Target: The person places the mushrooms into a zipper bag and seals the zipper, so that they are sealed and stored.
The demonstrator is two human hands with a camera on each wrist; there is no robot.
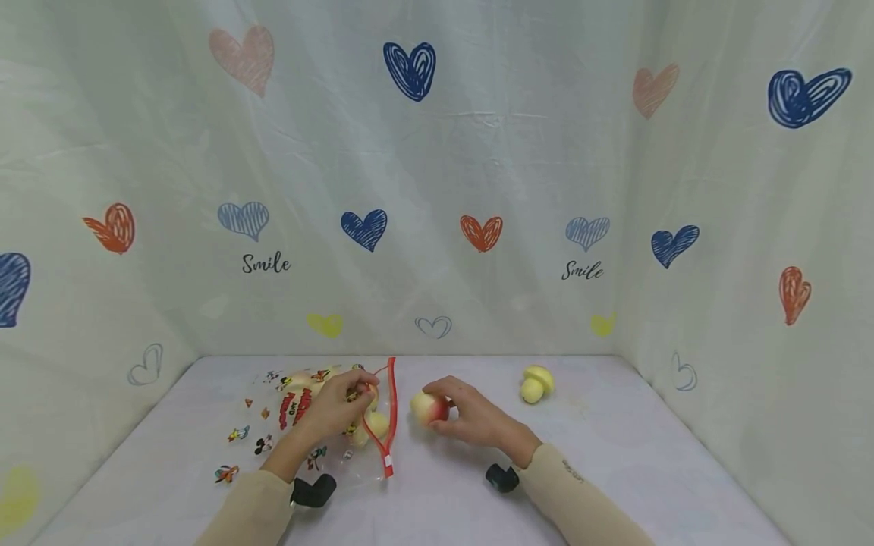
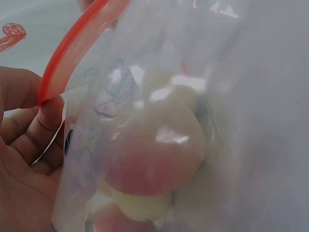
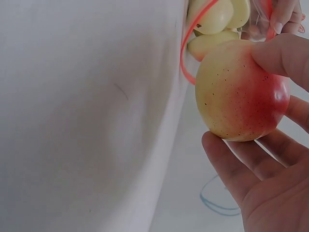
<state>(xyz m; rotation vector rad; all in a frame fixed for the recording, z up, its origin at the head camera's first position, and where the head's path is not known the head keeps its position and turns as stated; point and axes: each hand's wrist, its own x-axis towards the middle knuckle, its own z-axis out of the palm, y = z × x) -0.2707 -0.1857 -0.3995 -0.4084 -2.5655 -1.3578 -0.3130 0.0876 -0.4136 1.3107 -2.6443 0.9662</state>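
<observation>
My left hand (image 1: 339, 406) pinches the red zip edge (image 2: 60, 60) of a clear plastic bag (image 1: 341, 462) printed with cartoon figures. The bag's mouth gapes toward the right. Inside it lie several pale yellow and red fruits (image 2: 159, 145), seen through the plastic. Between the thumb and fingers of my right hand (image 1: 473, 413) is a yellow apple with a red blush (image 3: 241, 92), just right of the bag's mouth. In the right wrist view the red rim and the bagged fruits (image 3: 212, 17) show behind this apple.
Two yellow fruits (image 1: 532, 390), one long and curved, one rounder, rest together at the back right of the white table (image 1: 614, 470). A white curtain (image 1: 437, 167) with printed hearts surrounds the table at the back and sides.
</observation>
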